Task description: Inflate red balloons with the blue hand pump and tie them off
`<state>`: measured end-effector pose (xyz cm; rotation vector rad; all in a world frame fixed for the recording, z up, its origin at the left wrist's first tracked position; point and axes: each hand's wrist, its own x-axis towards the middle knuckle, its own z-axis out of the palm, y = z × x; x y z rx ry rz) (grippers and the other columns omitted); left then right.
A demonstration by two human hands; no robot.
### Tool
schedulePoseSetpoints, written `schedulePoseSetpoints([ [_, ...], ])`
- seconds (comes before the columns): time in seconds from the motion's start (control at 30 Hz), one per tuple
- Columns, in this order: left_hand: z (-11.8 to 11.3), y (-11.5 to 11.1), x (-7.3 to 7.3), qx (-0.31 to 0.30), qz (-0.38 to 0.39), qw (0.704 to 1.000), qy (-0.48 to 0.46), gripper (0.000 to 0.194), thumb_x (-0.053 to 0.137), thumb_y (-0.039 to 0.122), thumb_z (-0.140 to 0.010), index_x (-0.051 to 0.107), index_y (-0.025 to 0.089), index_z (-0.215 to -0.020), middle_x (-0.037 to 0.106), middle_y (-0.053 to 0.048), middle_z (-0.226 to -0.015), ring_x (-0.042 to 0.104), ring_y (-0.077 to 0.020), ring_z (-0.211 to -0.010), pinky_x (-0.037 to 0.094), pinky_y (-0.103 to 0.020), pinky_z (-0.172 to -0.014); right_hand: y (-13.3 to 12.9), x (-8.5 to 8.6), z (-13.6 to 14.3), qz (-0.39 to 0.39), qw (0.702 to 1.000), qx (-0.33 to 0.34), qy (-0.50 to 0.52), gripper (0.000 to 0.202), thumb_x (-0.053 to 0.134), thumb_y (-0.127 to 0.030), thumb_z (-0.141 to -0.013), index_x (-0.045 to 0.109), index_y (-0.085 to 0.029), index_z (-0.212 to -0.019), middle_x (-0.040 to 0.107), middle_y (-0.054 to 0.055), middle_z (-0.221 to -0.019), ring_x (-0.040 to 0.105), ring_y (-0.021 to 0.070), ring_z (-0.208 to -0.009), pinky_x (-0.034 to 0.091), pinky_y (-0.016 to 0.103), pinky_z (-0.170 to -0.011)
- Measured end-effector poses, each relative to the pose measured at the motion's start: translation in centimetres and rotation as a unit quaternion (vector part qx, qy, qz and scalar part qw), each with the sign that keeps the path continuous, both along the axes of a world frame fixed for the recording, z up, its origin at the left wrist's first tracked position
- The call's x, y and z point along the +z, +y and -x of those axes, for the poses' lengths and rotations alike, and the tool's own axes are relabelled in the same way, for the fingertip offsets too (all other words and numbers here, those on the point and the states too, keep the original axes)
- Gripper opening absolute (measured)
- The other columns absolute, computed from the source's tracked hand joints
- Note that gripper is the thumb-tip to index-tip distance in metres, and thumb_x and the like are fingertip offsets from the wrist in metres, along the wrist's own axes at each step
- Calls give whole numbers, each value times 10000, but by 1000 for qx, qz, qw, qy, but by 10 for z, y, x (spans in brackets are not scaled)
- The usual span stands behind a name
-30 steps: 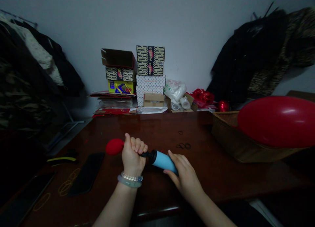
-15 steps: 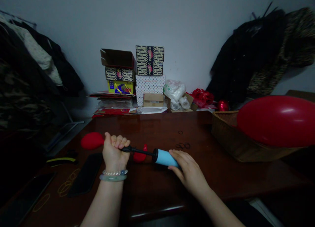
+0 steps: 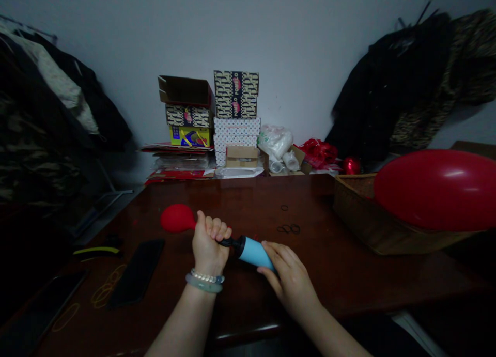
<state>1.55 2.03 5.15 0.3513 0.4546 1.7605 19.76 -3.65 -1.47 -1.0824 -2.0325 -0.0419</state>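
A blue hand balloon pump point(image 3: 253, 252) with black ends is held between both hands above the table's near half. My left hand point(image 3: 211, 242) is closed around its black nozzle end and the neck of a small, partly filled red balloon point(image 3: 177, 218), which sticks out to the left. My right hand point(image 3: 289, 274) wraps the blue barrel from the right. The black rod is now mostly inside the barrel, so little of it shows between the hands. A bit of red shows just behind my left fingers, mostly hidden.
A big red balloon point(image 3: 437, 190) rests in a woven basket point(image 3: 360, 217) at right. Black rings point(image 3: 289, 228) lie mid-table. On the left are a dark phone point(image 3: 136, 272), yellow rubber bands point(image 3: 104, 292) and a yellow-black tool point(image 3: 96, 251). Boxes point(image 3: 236, 135) stand along the back.
My left hand has moved right with the balloon, toward my right hand, which shifted slightly left. The pump's rod has slid into the barrel. The red balloon looks slightly rounder.
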Motion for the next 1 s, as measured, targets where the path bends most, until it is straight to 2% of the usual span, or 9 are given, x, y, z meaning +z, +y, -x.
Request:
schedulePoseSetpoints([
  [0.13, 4, 0, 3, 22, 5, 1000, 6, 559, 556, 431, -844, 194, 182, -500, 213, 69, -392, 212, -57, -336, 230, -213, -376, 2, -1, -2, 14, 1000, 9, -16, 450, 555, -282, -890, 458, -177, -1317, 588, 131, -1194, 557, 243, -1091, 490, 422, -944],
  [0.33, 29, 4, 11, 48, 0, 999, 6, 529, 523, 368, -872, 190, 180, -506, 225, 65, -394, 224, -59, -336, 232, -209, -374, 8, 5, -15, 32, 999, 12, -32, 466, 554, -306, -890, 449, -210, -1334, 581, 117, -1225, 551, 246, -1118, 473, 431, -967],
  [0.53, 45, 7, 14, 65, -4, 998, -7, 535, 481, 398, -893, 172, 179, -516, 216, 66, -397, 222, -58, -334, 232, -209, -370, 10, 8, -26, 25, 999, 10, -42, 461, 571, -307, -880, 469, -209, -1319, 585, 100, -1227, 551, 226, -1118, 477, 397, -968],
  [0.7, 39, 6, 10, 53, 2, 998, -18, 537, 503, 393, -884, 173, 179, -518, 213, 70, -400, 218, -53, -334, 232, -205, -371, 8, 5, -22, 16, 999, 3, -44, 444, 566, -303, -883, 481, -204, -1307, 592, 110, -1211, 558, 239, -1100, 479, 420, -956],
  [1.0, 6, 5, -2, -4, 15, 1000, -6, 553, 581, 392, -833, 178, 185, -517, 211, 75, -404, 213, -50, -339, 220, -207, -377, -2, 1, -1, 7, 999, -8, -31, 435, 564, -304, -883, 488, -178, -1293, 606, 127, -1164, 573, 251, -1059, 499, 423, -920],
])
